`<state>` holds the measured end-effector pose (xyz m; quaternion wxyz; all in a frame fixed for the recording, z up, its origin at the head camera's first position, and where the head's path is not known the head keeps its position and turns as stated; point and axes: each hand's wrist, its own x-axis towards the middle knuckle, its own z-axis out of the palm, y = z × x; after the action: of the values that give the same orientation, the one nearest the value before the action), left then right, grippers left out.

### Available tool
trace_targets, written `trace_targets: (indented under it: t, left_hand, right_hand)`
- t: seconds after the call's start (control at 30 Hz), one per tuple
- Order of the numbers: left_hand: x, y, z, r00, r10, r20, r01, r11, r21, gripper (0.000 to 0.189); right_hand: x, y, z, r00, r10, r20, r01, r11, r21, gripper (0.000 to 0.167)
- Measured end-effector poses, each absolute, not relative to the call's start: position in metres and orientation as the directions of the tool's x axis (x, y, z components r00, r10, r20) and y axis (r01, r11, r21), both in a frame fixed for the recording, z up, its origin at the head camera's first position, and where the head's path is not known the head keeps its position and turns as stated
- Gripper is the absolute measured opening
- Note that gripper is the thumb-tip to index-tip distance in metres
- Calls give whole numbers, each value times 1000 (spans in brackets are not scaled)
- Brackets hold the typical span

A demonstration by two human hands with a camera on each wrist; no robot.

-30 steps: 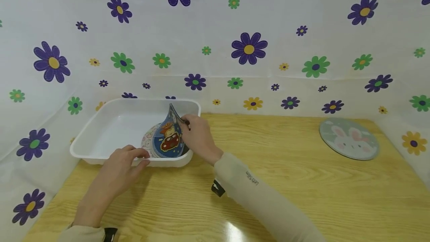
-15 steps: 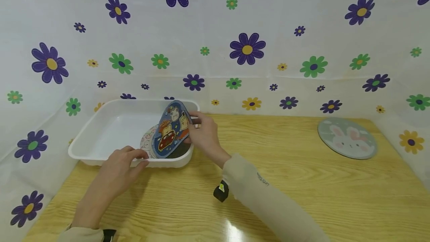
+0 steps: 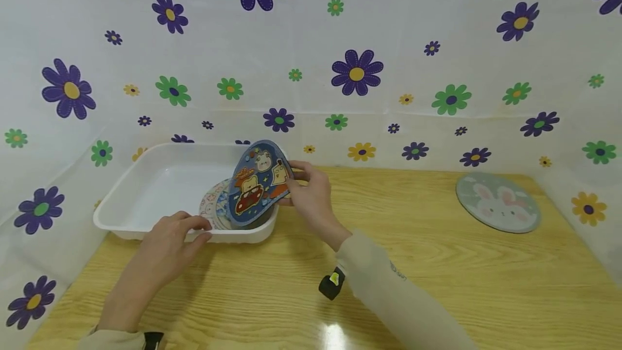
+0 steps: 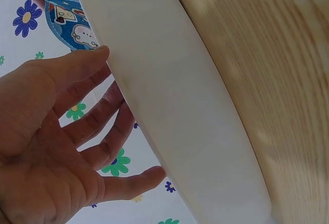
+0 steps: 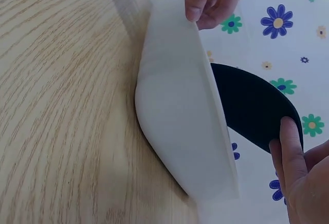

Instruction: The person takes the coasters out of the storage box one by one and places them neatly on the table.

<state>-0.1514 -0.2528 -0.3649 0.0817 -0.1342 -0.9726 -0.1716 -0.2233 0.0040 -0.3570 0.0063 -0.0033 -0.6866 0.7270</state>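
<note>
A blue round mouse pad (image 3: pixel 259 177) with cartoon bread figures and a red car is held by its right edge in my right hand (image 3: pixel 313 193). It stands tilted and bent above the right end of a white tray (image 3: pixel 150 193). In the right wrist view the black underside of the mouse pad (image 5: pixel 252 100) shows, with fingers against it. My left hand (image 3: pixel 167 247) holds the tray's front rim, thumb outside and fingers over the edge. Beneath the blue pad, other round pads (image 3: pixel 212 207) with pale and blue prints lie in the tray, partly hidden.
A grey-green round pad with a rabbit face (image 3: pixel 498 204) lies at the right on the wood-grain table (image 3: pixel 403 242). A flower-printed sheet (image 3: pixel 311 42) hangs behind and along both sides. A black strap piece (image 3: pixel 332 283) shows under the right sleeve.
My right hand has moved right and drawn the blue pad up; its folded-over part has opened out, baring more print and the pads below. My left hand stays on the rim.
</note>
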Motion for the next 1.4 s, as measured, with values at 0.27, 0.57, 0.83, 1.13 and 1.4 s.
trace_targets:
  t: [0.27,0.57,0.83,1.13,1.4]
  left_hand:
    - [-153,-255,-365,-957,227,180,274,912,307,9]
    - [-153,-258,-365,-958,227,177,273,912,307,9]
    - [-153,-255,-364,-958,232,168,275,907,320,9]
    - [-154,-256,-362,-949,248,195,299,902,311,9]
    - [-154,-255,-363,-958,239,155,278,904,324,8]
  right_hand:
    - [-216,27,-352,-999,28,-32,27,-140,-990,37]
    - [-205,47,-352,-996,80,-48,35,-157,-987,39]
    - [-203,57,-356,-995,92,-32,19,-140,-990,39]
    - [-203,62,-359,-994,99,-36,23,-138,-990,39]
    - [-204,75,-356,-989,148,32,-33,-1,-999,37]
